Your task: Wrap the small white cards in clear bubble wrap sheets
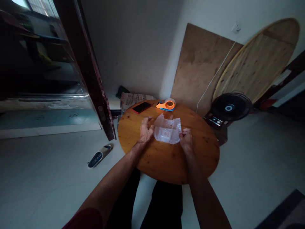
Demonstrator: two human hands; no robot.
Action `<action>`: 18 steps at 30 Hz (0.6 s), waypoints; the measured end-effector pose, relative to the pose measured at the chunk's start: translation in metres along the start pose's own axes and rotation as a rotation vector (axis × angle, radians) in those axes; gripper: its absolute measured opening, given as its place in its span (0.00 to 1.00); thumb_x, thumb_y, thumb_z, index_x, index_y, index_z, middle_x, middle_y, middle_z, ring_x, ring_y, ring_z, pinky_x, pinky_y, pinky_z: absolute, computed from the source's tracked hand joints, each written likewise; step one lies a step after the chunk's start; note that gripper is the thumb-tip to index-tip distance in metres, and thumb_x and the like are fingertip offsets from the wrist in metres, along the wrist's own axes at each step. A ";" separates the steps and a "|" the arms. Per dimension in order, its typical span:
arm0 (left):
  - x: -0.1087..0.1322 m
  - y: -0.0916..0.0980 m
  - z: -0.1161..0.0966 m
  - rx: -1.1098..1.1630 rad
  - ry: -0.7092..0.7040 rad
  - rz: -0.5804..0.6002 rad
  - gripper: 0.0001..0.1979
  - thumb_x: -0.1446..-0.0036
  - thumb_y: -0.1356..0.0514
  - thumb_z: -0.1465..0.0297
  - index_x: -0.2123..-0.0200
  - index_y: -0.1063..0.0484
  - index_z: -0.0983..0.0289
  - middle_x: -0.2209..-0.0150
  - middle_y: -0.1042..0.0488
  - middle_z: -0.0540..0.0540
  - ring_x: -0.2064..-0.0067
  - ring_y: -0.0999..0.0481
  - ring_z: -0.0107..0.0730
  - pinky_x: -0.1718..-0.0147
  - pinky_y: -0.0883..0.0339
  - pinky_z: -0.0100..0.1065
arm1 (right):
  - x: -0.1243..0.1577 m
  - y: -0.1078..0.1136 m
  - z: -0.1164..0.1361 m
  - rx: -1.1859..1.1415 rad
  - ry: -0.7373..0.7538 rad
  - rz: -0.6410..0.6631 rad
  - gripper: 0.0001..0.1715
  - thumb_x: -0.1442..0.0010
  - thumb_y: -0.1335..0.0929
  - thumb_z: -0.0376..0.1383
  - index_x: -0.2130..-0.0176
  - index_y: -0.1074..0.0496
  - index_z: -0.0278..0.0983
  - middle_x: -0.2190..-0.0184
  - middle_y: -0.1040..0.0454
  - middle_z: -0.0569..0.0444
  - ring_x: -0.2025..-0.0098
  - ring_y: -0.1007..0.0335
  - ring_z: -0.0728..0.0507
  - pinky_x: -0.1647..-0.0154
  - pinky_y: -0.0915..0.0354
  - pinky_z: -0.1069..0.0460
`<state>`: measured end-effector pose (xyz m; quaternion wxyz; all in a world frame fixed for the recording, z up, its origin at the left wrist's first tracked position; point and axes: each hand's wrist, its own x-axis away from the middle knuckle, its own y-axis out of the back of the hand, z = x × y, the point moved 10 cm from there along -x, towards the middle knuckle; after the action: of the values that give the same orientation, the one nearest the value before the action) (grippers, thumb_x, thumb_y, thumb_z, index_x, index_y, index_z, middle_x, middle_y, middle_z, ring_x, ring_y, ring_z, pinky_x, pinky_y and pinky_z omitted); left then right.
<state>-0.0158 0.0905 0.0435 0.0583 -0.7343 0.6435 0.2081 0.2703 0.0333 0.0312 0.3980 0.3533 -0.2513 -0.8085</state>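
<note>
So the round wooden table sits low in front of the person's knees, and nearly all of its near half is bare wood right up to the rim, so there's plenty of room on that side. The crumpled clear plastic sheet lies about in the middle of the table, well clear of every edge. Something pinkish shows through it, but it's too blurry to tell what.

The far rim of the table is busier. A phone lies at the far-left edge and an orange tape dispenser at the far edge, both well apart from the sheet. Off the table, a black fan stands on the floor past its far-right side, a slipper lies on the floor to its left, and a dark door stands close to its left rim.

Both forearms come in over the near rim. The right hand is on the table at the sheet's near-right corner, fingers pinched closed on the plastic edge. The left hand is just beside the sheet's left edge, palm turned toward it, fingers spread and loosely curled, gripping nothing. I can't tell if its fingertips actually touch the plastic.
</note>
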 end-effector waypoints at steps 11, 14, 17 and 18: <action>0.017 -0.037 -0.032 -0.227 -0.295 0.328 0.24 0.51 0.41 0.74 0.48 0.31 0.65 0.49 0.26 0.57 0.45 0.31 0.42 0.43 0.42 0.44 | 0.023 0.030 0.077 -0.280 0.473 -0.050 0.22 0.36 0.39 0.45 0.52 0.25 0.38 0.42 0.35 0.45 0.40 0.40 0.39 0.38 0.44 0.42; 0.015 -0.040 -0.026 -0.234 -0.288 0.336 0.21 0.53 0.40 0.75 0.52 0.27 0.66 0.56 0.23 0.57 0.51 0.28 0.41 0.46 0.38 0.43 | 0.027 0.028 0.084 -0.278 0.492 0.014 0.23 0.35 0.41 0.45 0.51 0.25 0.40 0.39 0.38 0.47 0.38 0.43 0.39 0.36 0.47 0.41; 0.013 -0.040 -0.022 -0.205 -0.272 0.308 0.16 0.55 0.40 0.75 0.60 0.24 0.66 0.64 0.23 0.56 0.60 0.26 0.38 0.54 0.33 0.40 | 0.030 0.023 0.088 -0.270 0.506 0.086 0.24 0.35 0.42 0.47 0.50 0.25 0.41 0.37 0.40 0.49 0.37 0.44 0.38 0.36 0.47 0.41; 0.012 -0.039 -0.023 -0.184 -0.274 0.296 0.13 0.55 0.40 0.76 0.63 0.24 0.66 0.66 0.23 0.55 0.62 0.26 0.36 0.57 0.32 0.38 | 0.031 0.021 0.088 -0.272 0.505 0.109 0.25 0.35 0.42 0.48 0.49 0.26 0.41 0.37 0.40 0.49 0.37 0.44 0.37 0.36 0.47 0.40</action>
<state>0.0287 0.0775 0.0522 0.0470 -0.5987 0.7088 0.3701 0.1988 0.0073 0.0893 0.5345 0.4728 -0.0522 -0.6986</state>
